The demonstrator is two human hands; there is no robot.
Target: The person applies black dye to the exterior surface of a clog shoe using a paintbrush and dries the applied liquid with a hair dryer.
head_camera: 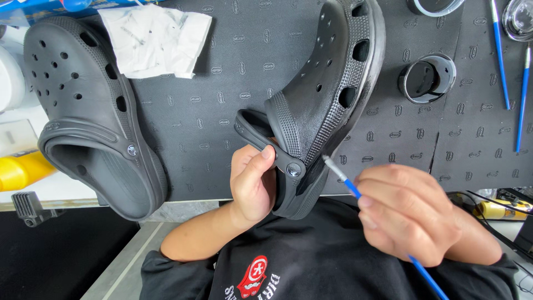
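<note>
L hand (252, 186) has the black foam clog (325, 100) by its heel end, fingers (265, 158) curled round the heel strap near the rivet, thumb side pressed to the back of the shoe. Clog is lifted and tilted, sole edge turned toward the R side, toe pointing away from the person, above the dark patterned mat (222, 111) on the table. R hand (408, 214) pinches a thin blue-handled paintbrush (355, 191), fingers narrow and closed on the handle; bristle tip sits just beside the clog's sole wall near the rivet, touching or nearly so — can't tell which.

Handling, as a judgement: clog looks light and a bit flexible, w/ glossy patches on the sole wall that may be wet, so the strap/heel is the safe place to grip. The strap pivots, so it could swing.

Second matching clog (91, 116) lies flat at left, partly off the mat's edge. Crumpled white paper (155, 39) above it. Small round black pot (426, 78) and two more blue brushes (511, 72) at right.
</note>
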